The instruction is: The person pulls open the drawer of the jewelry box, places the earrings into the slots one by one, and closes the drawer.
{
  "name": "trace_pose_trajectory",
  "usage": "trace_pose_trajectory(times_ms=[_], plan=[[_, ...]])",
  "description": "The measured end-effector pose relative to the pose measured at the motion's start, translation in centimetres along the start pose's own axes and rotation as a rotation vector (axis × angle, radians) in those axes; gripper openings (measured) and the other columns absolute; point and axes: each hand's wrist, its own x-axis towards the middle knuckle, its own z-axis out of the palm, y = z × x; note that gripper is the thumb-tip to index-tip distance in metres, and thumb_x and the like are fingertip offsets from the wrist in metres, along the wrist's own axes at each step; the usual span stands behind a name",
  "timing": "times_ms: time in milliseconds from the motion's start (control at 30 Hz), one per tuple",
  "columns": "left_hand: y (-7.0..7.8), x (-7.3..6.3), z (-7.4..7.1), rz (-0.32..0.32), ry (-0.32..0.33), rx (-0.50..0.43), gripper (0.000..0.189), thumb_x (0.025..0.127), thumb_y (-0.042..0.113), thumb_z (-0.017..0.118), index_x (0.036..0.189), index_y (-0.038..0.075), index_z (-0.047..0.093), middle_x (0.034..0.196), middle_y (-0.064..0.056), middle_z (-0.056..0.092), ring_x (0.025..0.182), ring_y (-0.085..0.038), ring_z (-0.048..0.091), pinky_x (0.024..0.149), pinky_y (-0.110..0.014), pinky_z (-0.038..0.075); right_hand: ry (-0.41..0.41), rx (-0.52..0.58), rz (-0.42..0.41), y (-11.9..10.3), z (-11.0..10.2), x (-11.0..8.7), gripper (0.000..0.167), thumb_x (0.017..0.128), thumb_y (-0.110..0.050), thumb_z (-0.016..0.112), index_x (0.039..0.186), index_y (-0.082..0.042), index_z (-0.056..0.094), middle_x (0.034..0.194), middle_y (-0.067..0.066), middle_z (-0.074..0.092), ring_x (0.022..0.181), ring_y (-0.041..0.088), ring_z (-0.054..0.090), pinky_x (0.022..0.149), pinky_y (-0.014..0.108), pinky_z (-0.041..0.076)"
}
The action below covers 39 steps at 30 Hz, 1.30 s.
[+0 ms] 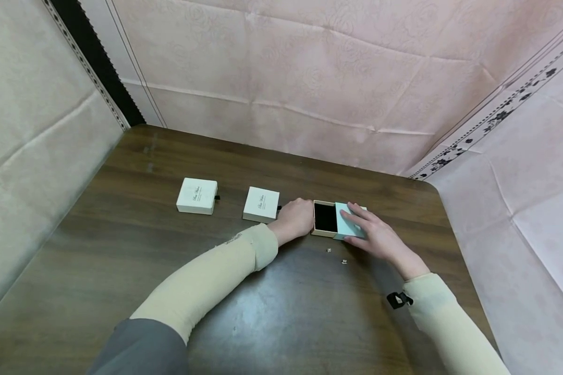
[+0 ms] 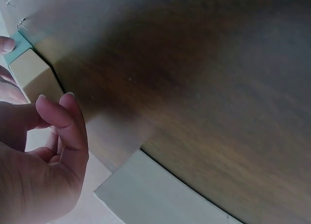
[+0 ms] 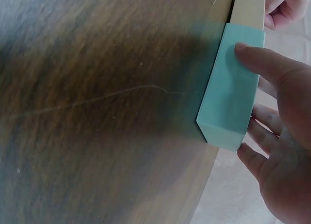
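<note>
A teal jewelry box [image 1: 350,221] lies on the table with its cream drawer [image 1: 325,217] pulled partway out to the left, showing a black lining. My right hand [image 1: 374,235] holds the teal sleeve, thumb on the near side and fingers over the top and far side. At the drawer's outer end my left hand [image 1: 296,217] has curled fingers, thumb and fingertips pinching right at that end; any pull tab there is hidden by the hand. Two small sparkly stud earrings, one earring [image 1: 329,250] and another earring [image 1: 344,262], lie on the wood just in front of the box.
Left of my left hand is a white box [image 1: 261,204] with a black tab, and farther left another white box [image 1: 197,196] with a similar tab. The brown table [image 1: 281,312] meets cloth-covered walls at the back and sides.
</note>
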Motion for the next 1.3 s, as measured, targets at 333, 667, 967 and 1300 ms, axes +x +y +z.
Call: trace_pose_trajectory(times_ms=[333,667,967,1300], plan=[[0.2,-0.9,-1.1,0.012,-0.002,0.029,0.019,0.107,0.018,0.06,0.114,0.006,0.072,0.102,-0.005,0.073,0.083,-0.018,0.071,0.075,-0.034,0.062,-0.007,0.004,0.012,0.0,0.1,0.0,0.075,0.095,-0.022,0.084,0.161,-0.012,0.051,0.17,0.022,0.037,0.154,0.049,0.035,0.119,0.066,0.038],[0.9,-2.5,-2.5,0.229,0.018,0.196,0.032,0.109,0.025,0.061,0.135,0.008,0.068,0.124,-0.008,0.074,0.096,-0.021,0.075,0.078,-0.037,0.064,0.0,0.005,0.017,0.2,0.2,0.0,0.076,0.095,-0.022,0.084,0.161,-0.012,0.05,0.17,0.021,0.036,0.155,0.049,0.034,0.119,0.066,0.038],[2.2,-3.2,-1.4,0.392,-0.045,0.329,0.027,0.108,0.026,0.063,0.132,0.017,0.07,0.119,-0.002,0.073,0.099,-0.016,0.073,0.08,-0.036,0.063,-0.005,0.018,0.022,0.1,0.3,0.1,0.075,0.096,-0.022,0.083,0.162,-0.013,0.049,0.171,0.021,0.036,0.155,0.049,0.033,0.118,0.067,0.039],[3.1,-3.3,0.3,0.486,-0.079,0.403,0.029,0.107,0.029,0.066,0.135,0.023,0.073,0.121,0.001,0.072,0.102,-0.014,0.072,0.084,-0.034,0.062,0.0,0.017,0.017,0.0,0.2,0.1,0.073,0.095,-0.023,0.083,0.16,-0.012,0.051,0.17,0.021,0.036,0.155,0.048,0.035,0.116,0.067,0.041]])
